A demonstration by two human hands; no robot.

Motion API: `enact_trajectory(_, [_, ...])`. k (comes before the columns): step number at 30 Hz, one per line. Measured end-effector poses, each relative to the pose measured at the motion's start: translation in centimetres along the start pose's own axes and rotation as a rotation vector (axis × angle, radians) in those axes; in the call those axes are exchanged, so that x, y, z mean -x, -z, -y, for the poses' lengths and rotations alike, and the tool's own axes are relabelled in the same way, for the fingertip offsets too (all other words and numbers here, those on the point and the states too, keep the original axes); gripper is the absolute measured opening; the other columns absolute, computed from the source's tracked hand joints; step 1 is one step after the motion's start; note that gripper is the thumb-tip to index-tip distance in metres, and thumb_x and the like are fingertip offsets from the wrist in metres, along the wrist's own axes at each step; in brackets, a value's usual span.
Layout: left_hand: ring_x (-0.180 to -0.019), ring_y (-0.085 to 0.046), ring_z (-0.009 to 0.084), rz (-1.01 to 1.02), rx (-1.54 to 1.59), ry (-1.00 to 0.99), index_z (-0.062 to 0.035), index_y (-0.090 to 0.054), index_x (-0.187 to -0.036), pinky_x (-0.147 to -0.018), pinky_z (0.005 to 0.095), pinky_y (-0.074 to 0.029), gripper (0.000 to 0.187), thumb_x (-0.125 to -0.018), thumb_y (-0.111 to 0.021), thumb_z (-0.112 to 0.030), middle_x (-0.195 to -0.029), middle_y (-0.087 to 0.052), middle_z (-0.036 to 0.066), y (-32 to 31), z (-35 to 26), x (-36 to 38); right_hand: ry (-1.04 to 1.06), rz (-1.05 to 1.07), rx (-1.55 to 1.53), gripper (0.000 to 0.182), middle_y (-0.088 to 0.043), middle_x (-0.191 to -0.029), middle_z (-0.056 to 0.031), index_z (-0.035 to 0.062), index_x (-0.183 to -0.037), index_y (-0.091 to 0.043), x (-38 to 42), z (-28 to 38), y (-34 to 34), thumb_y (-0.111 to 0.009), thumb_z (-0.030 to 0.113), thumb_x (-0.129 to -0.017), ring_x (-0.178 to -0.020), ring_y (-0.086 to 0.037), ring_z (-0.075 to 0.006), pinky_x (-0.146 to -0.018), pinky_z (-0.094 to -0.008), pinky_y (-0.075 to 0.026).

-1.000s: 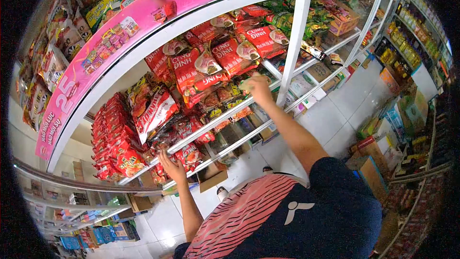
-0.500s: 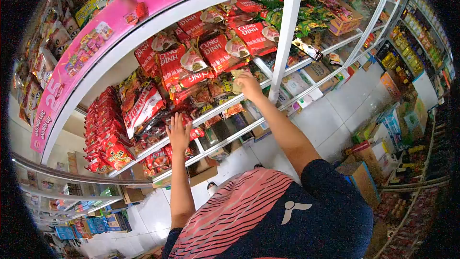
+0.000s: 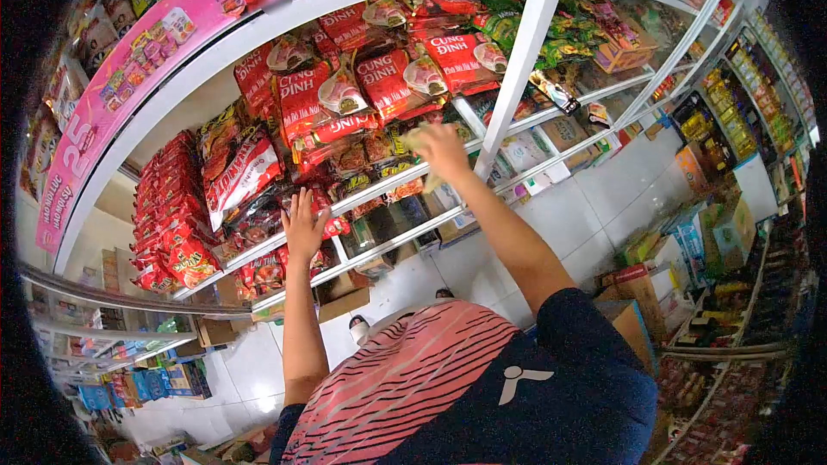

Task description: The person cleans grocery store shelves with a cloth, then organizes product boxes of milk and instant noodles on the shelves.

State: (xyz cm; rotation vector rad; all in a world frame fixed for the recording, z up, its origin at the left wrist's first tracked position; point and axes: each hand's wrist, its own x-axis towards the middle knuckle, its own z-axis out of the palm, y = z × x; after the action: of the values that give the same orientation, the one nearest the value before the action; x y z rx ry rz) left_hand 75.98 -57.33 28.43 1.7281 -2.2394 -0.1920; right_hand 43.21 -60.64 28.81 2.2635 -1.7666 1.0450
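Observation:
My left hand (image 3: 303, 226) has its fingers spread at the white front rail of the shelf, beside red noodle packets. It holds nothing. My right hand (image 3: 446, 153), slightly blurred, is closed around a beige cloth (image 3: 419, 139) over the same rail. Part of the cloth shows below the palm. Just behind the hands lie red "Cung Đình" noodle packs (image 3: 398, 84) in a stacked row. To the left of them sits a red and white noodle pack (image 3: 243, 174).
A stack of small red packets (image 3: 172, 215) fills the shelf's left end. A white upright post (image 3: 527, 60) stands just right of my right hand. Green packets (image 3: 560, 39) and an open carton (image 3: 624, 53) lie beyond it. Boxes (image 3: 689, 237) stand along the right.
The view has shifted slightly, moving the shelf a little leftward. My right hand has moved slightly with the cloth along the rail. My left hand stays spread at the shelf edge.

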Motion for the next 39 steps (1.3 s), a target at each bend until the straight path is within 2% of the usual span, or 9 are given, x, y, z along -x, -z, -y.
enact_trajectory(5, [-0.128,-0.021,0.0236,-0.038,-0.013,0.011,-0.0106,-0.033,-0.129,-0.103,0.0466,-0.01,0.058,-0.083,-0.044,-0.044,-0.137,-0.028,0.006,-0.4,0.0,0.1,-0.186,-0.007,0.205,0.024,-0.051,-0.083,-0.0132,0.009,-0.085,-0.055,-0.8,4.0,-1.8,-0.061,0.021,-0.065,-0.081,-0.048,-0.0288,-0.068,-0.0421,-0.036])
enact_trajectory(10, [-0.127,-0.022,0.0234,-0.043,-0.023,0.023,-0.0108,-0.033,-0.129,-0.103,0.0472,-0.01,0.058,-0.083,-0.045,-0.044,-0.137,-0.027,0.005,-0.3,-0.1,0.0,0.193,-0.003,0.019,0.037,-0.054,-0.073,-0.0114,0.0078,-0.097,-0.049,0.3,7.8,-4.3,-0.06,0.027,-0.068,-0.071,-0.057,-0.0278,-0.055,-0.041,-0.044])
enact_trajectory(14, [-0.127,-0.022,0.0234,-0.044,-0.015,0.023,-0.011,-0.033,-0.129,-0.103,0.0472,-0.01,0.058,-0.083,-0.045,-0.044,-0.137,-0.027,0.005,-0.3,-0.1,0.1,-0.281,0.143,0.176,0.038,-0.055,-0.059,-0.0087,0.0058,-0.099,-0.047,-1.1,1.9,-1.3,-0.059,0.027,-0.07,-0.052,-0.057,-0.0262,-0.042,-0.0399,-0.042])
enact_trajectory(19, [-0.128,-0.021,0.023,-0.053,-0.019,0.009,-0.0118,-0.032,-0.13,-0.103,0.0467,-0.009,0.056,-0.085,-0.042,-0.043,-0.138,-0.027,0.005,-0.6,-0.1,0.3,-0.194,-0.034,0.355,0.026,-0.059,-0.066,-0.0111,0.0028,-0.09,-0.047,-1.8,2.3,-2.2,-0.054,0.021,-0.073,-0.057,-0.059,-0.0265,-0.043,-0.0396,-0.044])
enact_trajectory(21, [-0.128,-0.021,0.0228,-0.068,-0.016,0.003,-0.0117,-0.031,-0.13,-0.103,0.0466,-0.009,0.056,-0.085,-0.042,-0.043,-0.138,-0.027,0.005,-0.5,-0.1,0.1,-0.277,0.172,0.194,0.021,-0.058,-0.066,-0.0124,0.0022,-0.09,-0.049,-1.6,7.1,-3.7,-0.05,0.015,-0.073,-0.055,-0.059,-0.0251,-0.04,-0.0391,-0.044])
enact_trajectory(26, [-0.128,-0.02,0.0234,-0.02,-0.028,-0.003,-0.01,-0.031,-0.13,-0.103,0.0478,-0.01,0.058,-0.084,-0.043,-0.043,-0.138,-0.026,0.005,-0.5,0.2,0.0,0.057,0.053,-0.032,0.014,-0.059,-0.06,-0.0124,0.0076,-0.086,-0.051,0.0,17.5,-7.9,-0.047,0.015,-0.075,-0.053,-0.06,-0.0295,-0.046,-0.0436,-0.045])
enact_trajectory(29, [-0.128,-0.02,0.0237,0.006,0.006,0.022,-0.0104,-0.03,-0.13,-0.103,0.0474,-0.009,0.058,-0.083,-0.045,-0.041,-0.138,-0.025,0.005,0.3,-0.3,0.0,-0.023,0.348,0.064,0.012,-0.059,-0.059,-0.0129,0.0076,-0.085,-0.051,-0.6,13.9,-4.0,-0.045,0.012,-0.075,-0.055,-0.06,-0.0292,-0.045,-0.0434,-0.044])
enact_trajectory(33, [-0.128,-0.02,0.0237,-0.006,0.003,0.017,-0.011,-0.03,-0.13,-0.103,0.0475,-0.009,0.058,-0.083,-0.045,-0.042,-0.138,-0.025,0.005,0.0,-0.1,0.0,-0.242,0.022,0.237,0.016,-0.057,-0.054,-0.0097,0.0014,-0.087,-0.053,-1.4,-0.5,-2.0,-0.046,0.013,-0.078,-0.044,-0.057,-0.0235,-0.035,-0.0379,-0.041])
enact_trajectory(39, [-0.128,-0.021,0.0234,-0.035,-0.023,0.017,-0.0109,-0.03,-0.13,-0.103,0.0475,-0.01,0.057,-0.084,-0.043,-0.042,-0.138,-0.026,0.006,-0.2,-0.5,0.3,-0.334,0.043,0.304,0.026,-0.058,-0.056,-0.0097,0.003,-0.092,-0.055,-2.9,2.8,-3.7,-0.048,0.025,-0.079,-0.048,-0.058,-0.0262,-0.044,-0.0418,-0.046])
